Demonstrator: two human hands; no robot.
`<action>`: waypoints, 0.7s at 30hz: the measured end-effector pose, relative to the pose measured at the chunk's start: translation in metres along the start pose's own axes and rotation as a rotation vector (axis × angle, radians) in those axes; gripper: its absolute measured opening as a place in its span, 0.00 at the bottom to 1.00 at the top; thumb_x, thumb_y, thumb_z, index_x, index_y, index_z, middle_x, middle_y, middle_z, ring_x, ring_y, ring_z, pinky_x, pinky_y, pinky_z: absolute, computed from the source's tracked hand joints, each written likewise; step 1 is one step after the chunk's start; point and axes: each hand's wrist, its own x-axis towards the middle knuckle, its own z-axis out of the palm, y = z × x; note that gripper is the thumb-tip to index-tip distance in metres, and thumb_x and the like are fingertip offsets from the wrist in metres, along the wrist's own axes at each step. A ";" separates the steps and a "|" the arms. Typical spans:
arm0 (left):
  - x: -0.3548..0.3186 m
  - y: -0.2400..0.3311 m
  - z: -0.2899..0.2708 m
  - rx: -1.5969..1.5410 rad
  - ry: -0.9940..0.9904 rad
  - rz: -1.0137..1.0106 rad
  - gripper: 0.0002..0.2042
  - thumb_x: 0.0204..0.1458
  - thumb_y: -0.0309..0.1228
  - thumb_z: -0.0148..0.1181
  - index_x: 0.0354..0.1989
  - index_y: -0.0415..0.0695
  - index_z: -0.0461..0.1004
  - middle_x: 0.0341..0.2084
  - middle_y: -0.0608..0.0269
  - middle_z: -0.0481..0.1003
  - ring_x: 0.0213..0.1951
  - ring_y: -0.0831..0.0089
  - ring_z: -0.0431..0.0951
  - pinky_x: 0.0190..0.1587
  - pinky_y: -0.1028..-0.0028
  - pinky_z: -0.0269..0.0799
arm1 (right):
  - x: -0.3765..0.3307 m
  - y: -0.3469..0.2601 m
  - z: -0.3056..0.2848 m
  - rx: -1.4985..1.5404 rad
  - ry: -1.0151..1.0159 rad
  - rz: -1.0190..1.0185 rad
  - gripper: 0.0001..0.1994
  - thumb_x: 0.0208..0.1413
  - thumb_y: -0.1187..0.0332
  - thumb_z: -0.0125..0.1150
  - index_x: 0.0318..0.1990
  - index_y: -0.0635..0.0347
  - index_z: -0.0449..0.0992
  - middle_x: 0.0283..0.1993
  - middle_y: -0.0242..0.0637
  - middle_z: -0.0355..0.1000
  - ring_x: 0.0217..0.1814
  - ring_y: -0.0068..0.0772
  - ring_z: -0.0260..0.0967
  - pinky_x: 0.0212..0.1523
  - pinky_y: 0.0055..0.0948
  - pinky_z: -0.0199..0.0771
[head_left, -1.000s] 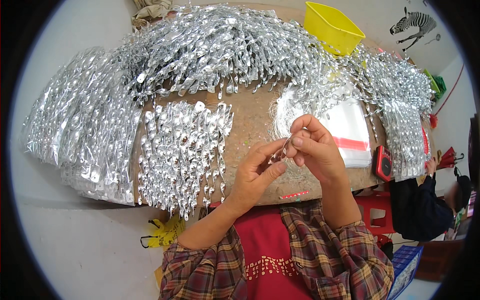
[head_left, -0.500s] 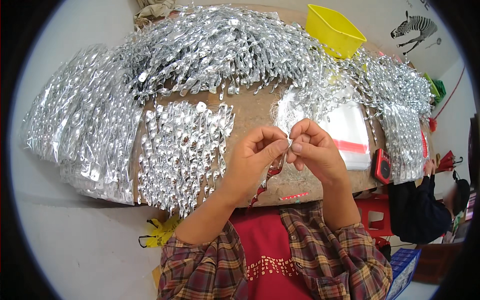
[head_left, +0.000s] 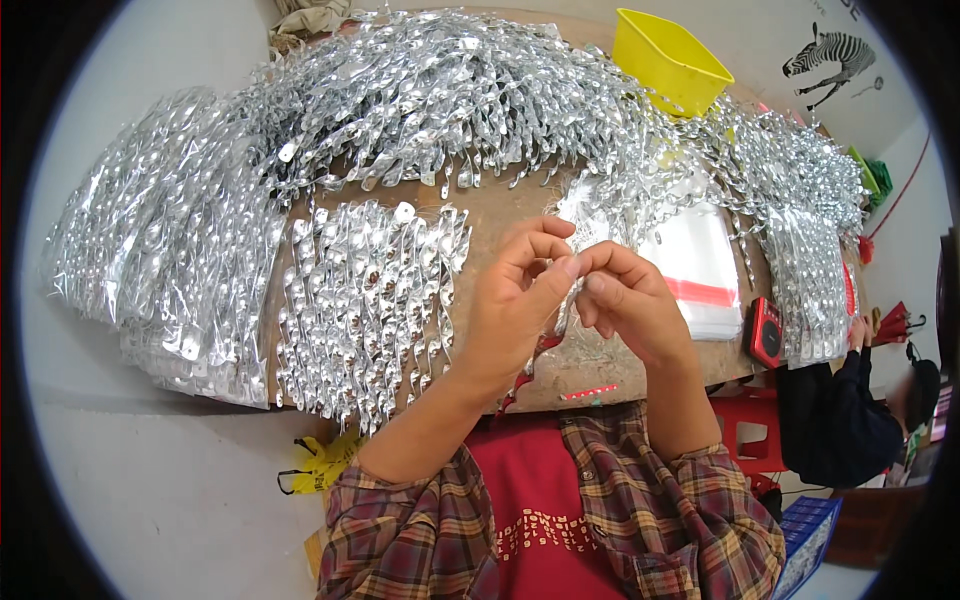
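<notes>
My left hand (head_left: 520,305) and my right hand (head_left: 637,303) meet over the near middle of the table, both closed in a pinch. Below their fingertips hangs a twisted shiny strip (head_left: 545,345), its upper end at the fingers and its lower part reflecting red. The fine detail between the fingertips is too small to make out. To the left of my hands, a row of silver twisted strips (head_left: 370,310) lies side by side on the brown table (head_left: 500,215). Just beyond my fingers is a bunch of fine white threads (head_left: 582,205).
Heaped silver spirals (head_left: 430,90) cover the far side, with bagged ones (head_left: 170,240) at left. Clear plastic bags (head_left: 700,260) lie right, near a red radio-like device (head_left: 765,332). A yellow bin (head_left: 670,60) stands behind. Another person (head_left: 860,420) sits at far right.
The fingers of my left hand have risen and spread a little at the fingertips, its index finger lifting. My right hand has barely moved, and the strip still hangs beneath.
</notes>
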 end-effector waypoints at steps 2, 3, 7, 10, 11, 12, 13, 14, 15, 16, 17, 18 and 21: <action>0.002 -0.006 0.002 0.021 -0.012 0.018 0.04 0.53 0.28 0.53 0.35 0.41 0.69 0.44 0.65 0.66 0.39 0.82 0.67 0.43 0.79 0.62 | 0.000 -0.001 0.000 -0.051 -0.049 0.009 0.07 0.55 0.69 0.53 0.38 0.61 0.70 0.23 0.30 0.68 0.19 0.14 0.61 0.17 0.12 0.57; 0.002 -0.009 0.001 0.021 -0.013 0.019 0.04 0.53 0.28 0.53 0.35 0.41 0.69 0.44 0.65 0.66 0.39 0.82 0.67 0.43 0.79 0.62 | 0.000 -0.002 0.003 -0.092 0.010 -0.023 0.06 0.55 0.68 0.54 0.37 0.60 0.70 0.22 0.30 0.67 0.18 0.14 0.60 0.17 0.12 0.56; -0.010 -0.021 -0.002 0.071 -0.077 -0.109 0.14 0.54 0.27 0.52 0.48 0.40 0.64 0.43 0.62 0.68 0.37 0.80 0.70 0.40 0.80 0.66 | 0.004 0.006 -0.010 -0.012 0.193 -0.059 0.05 0.53 0.68 0.55 0.35 0.58 0.70 0.17 0.28 0.65 0.17 0.13 0.59 0.16 0.13 0.55; -0.015 -0.023 -0.002 0.120 -0.176 -0.174 0.21 0.53 0.26 0.53 0.57 0.43 0.59 0.42 0.63 0.69 0.32 0.81 0.70 0.34 0.81 0.67 | 0.007 0.004 -0.013 0.081 0.173 -0.094 0.04 0.53 0.68 0.55 0.34 0.57 0.70 0.16 0.27 0.63 0.16 0.13 0.58 0.15 0.13 0.54; -0.014 -0.023 -0.005 0.178 -0.181 -0.149 0.22 0.53 0.26 0.53 0.58 0.44 0.60 0.42 0.63 0.69 0.31 0.82 0.69 0.33 0.82 0.67 | 0.008 0.003 -0.014 0.103 0.170 -0.087 0.04 0.53 0.69 0.55 0.34 0.57 0.70 0.15 0.27 0.63 0.15 0.15 0.57 0.16 0.15 0.56; -0.014 -0.025 -0.008 0.236 -0.186 -0.123 0.23 0.53 0.26 0.54 0.58 0.46 0.60 0.42 0.64 0.69 0.30 0.83 0.69 0.33 0.83 0.66 | 0.008 0.003 -0.015 0.102 0.169 -0.086 0.04 0.53 0.69 0.55 0.34 0.57 0.70 0.15 0.27 0.63 0.15 0.15 0.57 0.16 0.15 0.56; -0.014 -0.026 -0.010 0.234 -0.191 -0.124 0.23 0.53 0.26 0.54 0.58 0.46 0.60 0.42 0.64 0.69 0.30 0.83 0.69 0.33 0.83 0.66 | 0.008 0.001 -0.017 0.108 0.207 -0.081 0.04 0.53 0.69 0.54 0.34 0.57 0.69 0.15 0.26 0.62 0.14 0.14 0.55 0.22 0.16 0.61; -0.014 -0.029 -0.013 0.231 -0.193 -0.162 0.23 0.53 0.26 0.54 0.59 0.48 0.60 0.41 0.66 0.69 0.30 0.84 0.67 0.33 0.84 0.65 | 0.007 0.000 -0.020 0.114 0.246 -0.075 0.03 0.54 0.69 0.52 0.34 0.57 0.68 0.15 0.25 0.61 0.13 0.14 0.54 0.27 0.17 0.66; -0.015 -0.029 -0.015 0.228 -0.195 -0.201 0.24 0.52 0.26 0.55 0.59 0.49 0.61 0.40 0.67 0.68 0.30 0.85 0.66 0.32 0.85 0.64 | 0.007 -0.001 -0.024 0.112 0.252 -0.078 0.03 0.54 0.69 0.52 0.34 0.57 0.68 0.15 0.25 0.61 0.13 0.14 0.54 0.27 0.17 0.66; -0.016 -0.029 -0.016 0.227 -0.200 -0.203 0.24 0.52 0.26 0.55 0.59 0.49 0.61 0.40 0.67 0.68 0.30 0.85 0.66 0.32 0.85 0.64 | 0.008 0.000 -0.031 0.137 0.224 -0.089 0.04 0.54 0.69 0.53 0.35 0.56 0.68 0.16 0.25 0.61 0.13 0.14 0.54 0.31 0.21 0.67; -0.017 -0.028 -0.017 0.270 -0.220 -0.207 0.24 0.52 0.25 0.55 0.59 0.49 0.61 0.39 0.68 0.67 0.30 0.86 0.66 0.32 0.85 0.63 | 0.009 0.001 -0.036 0.162 0.196 -0.100 0.04 0.54 0.68 0.53 0.36 0.56 0.67 0.16 0.24 0.61 0.14 0.14 0.54 0.34 0.24 0.68; -0.018 -0.027 -0.018 0.312 -0.239 -0.211 0.24 0.52 0.25 0.55 0.59 0.49 0.61 0.38 0.69 0.66 0.30 0.86 0.65 0.32 0.86 0.63 | 0.009 0.002 -0.038 0.160 0.201 -0.102 0.04 0.54 0.68 0.53 0.36 0.56 0.67 0.16 0.24 0.61 0.14 0.14 0.54 0.34 0.24 0.68; -0.019 -0.028 -0.021 0.264 -0.251 -0.233 0.25 0.51 0.24 0.54 0.59 0.50 0.61 0.37 0.70 0.65 0.30 0.86 0.64 0.32 0.86 0.62 | 0.012 0.004 -0.049 0.260 0.211 -0.102 0.05 0.55 0.67 0.52 0.37 0.54 0.66 0.16 0.23 0.62 0.15 0.14 0.55 0.37 0.29 0.67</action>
